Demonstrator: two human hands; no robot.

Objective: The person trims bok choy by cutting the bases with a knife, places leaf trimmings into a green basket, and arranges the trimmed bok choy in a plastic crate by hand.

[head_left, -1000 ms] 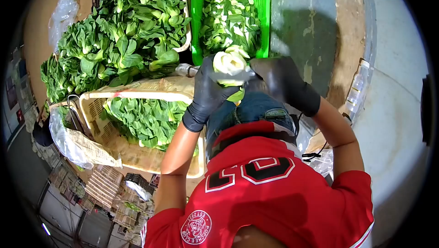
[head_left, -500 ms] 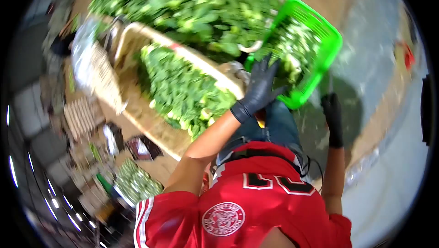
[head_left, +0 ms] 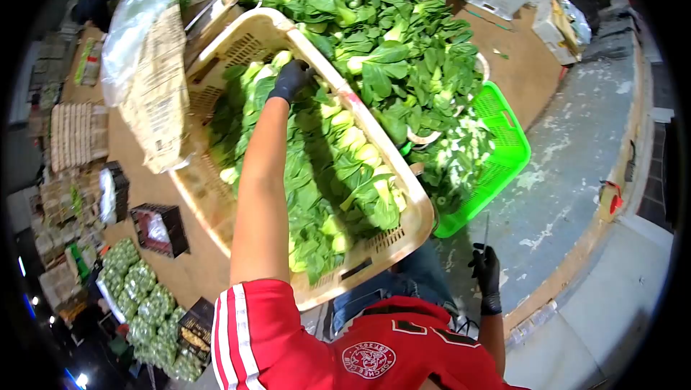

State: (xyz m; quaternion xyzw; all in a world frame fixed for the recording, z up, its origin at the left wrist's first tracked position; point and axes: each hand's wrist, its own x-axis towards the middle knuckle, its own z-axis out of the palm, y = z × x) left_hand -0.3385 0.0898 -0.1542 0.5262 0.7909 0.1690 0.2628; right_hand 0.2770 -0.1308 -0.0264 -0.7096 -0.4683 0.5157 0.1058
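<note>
Seen from above by a head-worn camera, with 12 o'clock pointing away from the wearer: the black-gloved left hand (head_left: 291, 79) reaches deep into a beige plastic crate (head_left: 410, 235), near its far end at about 11 o'clock. Bok choy heads (head_left: 306, 196) lie under and around this hand, which touches them. Its fingers dip among leaves and pale stems; whether they are spread or pinched on a head cannot be told, since the glove's back hides the fingertips.

Inside the crate, the bok choy heads form two rough rows, each with its long axis running from about 11 o'clock to 5. In the row on the 3 o'clock side, pale bases face roughly 1 to 2 o'clock, near the crate's wall. From the left hand, one pale base sits just beside it at 11 o'clock, and that row stretches away toward 4 and 5.

The left hand is clearly the nearer one. The right hand (head_left: 486, 268), also gloved, hangs outside the crate at 4 o'clock, fingers closed around what looks like a knife (head_left: 486, 230), its thin blade pointing to 12. Beyond the blade sits a green basket (head_left: 507, 160) partly filled with greens (head_left: 464, 152); a heap of bok choy (head_left: 374, 37) spreads past the crate, toward 1 o'clock
</note>
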